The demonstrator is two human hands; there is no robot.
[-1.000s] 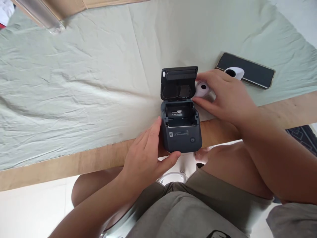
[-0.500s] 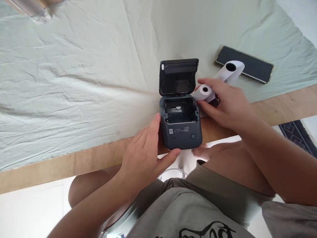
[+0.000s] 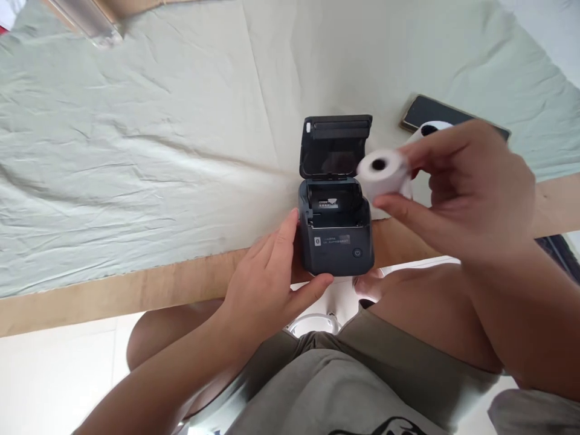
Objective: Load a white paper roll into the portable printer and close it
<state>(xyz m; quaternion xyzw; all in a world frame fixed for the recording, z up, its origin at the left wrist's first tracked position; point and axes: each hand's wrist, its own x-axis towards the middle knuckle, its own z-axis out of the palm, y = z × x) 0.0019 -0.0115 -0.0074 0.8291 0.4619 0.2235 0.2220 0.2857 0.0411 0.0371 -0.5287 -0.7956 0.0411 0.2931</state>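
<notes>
A small dark portable printer point(image 3: 338, 257) stands at the table's near edge with its lid point(image 3: 335, 148) flipped up. Its paper bay lies bare, with a small printed label inside. My left hand point(image 3: 267, 275) grips the printer at its front left corner, fingers along the side and thumb at the front. Above and right of the bay, my right hand point(image 3: 471, 187) pinches a white paper roll point(image 3: 385, 175) between thumb and fingers, its dark core hole facing up. Behind that hand, a second white roll point(image 3: 417, 134) with a wider core is mostly hidden.
Beyond the second roll lies a phone point(image 3: 453, 112), partly covered by my right hand. A pale green cloth point(image 3: 181, 139) covers the table up to its wooden edge point(image 3: 136, 290). A clear plastic object point(image 3: 88, 24) sits at the far left. My legs are below the edge.
My right hand has lifted the paper roll from beside the printer, up toward me. It now hides more of the phone and second roll. My left hand stays on the printer.
</notes>
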